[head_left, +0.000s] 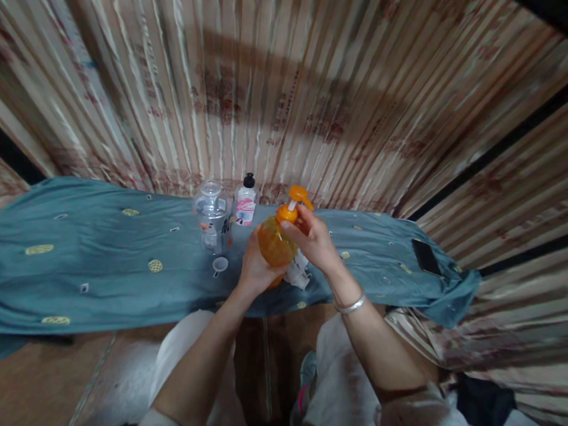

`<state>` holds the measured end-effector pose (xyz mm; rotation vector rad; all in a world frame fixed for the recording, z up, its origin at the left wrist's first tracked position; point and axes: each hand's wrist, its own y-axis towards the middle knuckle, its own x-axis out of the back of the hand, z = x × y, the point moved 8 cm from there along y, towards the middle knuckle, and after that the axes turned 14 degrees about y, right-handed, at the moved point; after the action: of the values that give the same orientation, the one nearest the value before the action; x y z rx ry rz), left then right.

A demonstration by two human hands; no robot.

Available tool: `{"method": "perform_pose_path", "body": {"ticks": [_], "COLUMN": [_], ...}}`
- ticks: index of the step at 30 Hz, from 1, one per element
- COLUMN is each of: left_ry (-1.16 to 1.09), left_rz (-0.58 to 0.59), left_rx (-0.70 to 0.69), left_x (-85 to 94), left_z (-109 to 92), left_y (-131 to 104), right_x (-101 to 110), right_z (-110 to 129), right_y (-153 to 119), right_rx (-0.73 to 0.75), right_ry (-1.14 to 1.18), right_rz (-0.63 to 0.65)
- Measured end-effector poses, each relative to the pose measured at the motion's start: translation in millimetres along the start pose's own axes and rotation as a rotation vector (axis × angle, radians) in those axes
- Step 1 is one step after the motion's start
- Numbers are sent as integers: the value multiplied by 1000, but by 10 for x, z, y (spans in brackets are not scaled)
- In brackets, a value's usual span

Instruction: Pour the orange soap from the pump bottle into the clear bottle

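An amber pump bottle (pixel 273 244) with an orange pump head (pixel 298 193) is tilted in front of me, over the cloth. My left hand (pixel 255 269) is wrapped round its body from the left. The thumb and fingers of my right hand (pixel 313 233) are closed at its orange collar, just below the pump head. Left of the bottle stands a clear plastic container (pixel 214 230). A small white cap (pixel 220 265) lies in front of that container. Something white and crumpled (pixel 297 275) shows below the amber bottle, partly hidden by it.
A white and pink bottle with a black cap (pixel 246 202) stands at the back, by the patterned curtain (pixel 272 93). A dark phone (pixel 426 257) lies at the right end of the teal cloth (pixel 107 257). Black poles frame both sides.
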<state>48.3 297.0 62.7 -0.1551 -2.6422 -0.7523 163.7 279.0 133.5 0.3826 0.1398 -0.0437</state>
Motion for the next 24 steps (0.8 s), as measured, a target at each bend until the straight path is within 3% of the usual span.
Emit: {"method": "perform_pose_path", "body": {"ticks": [6, 17, 24], "left_ry": [36, 9, 18], "left_rz": [3, 19, 20], "left_rx": [-34, 11, 18], "left_x": [13, -10, -16], "left_z": [-44, 9, 21], "left_y": [3, 1, -3], "right_x": [36, -39, 32], "right_z": [-50, 44, -58], "right_y": [25, -7, 26], "right_rx": [-7, 13, 8], "right_ry": [33, -5, -30], "right_rz": [-121, 11, -100]}}
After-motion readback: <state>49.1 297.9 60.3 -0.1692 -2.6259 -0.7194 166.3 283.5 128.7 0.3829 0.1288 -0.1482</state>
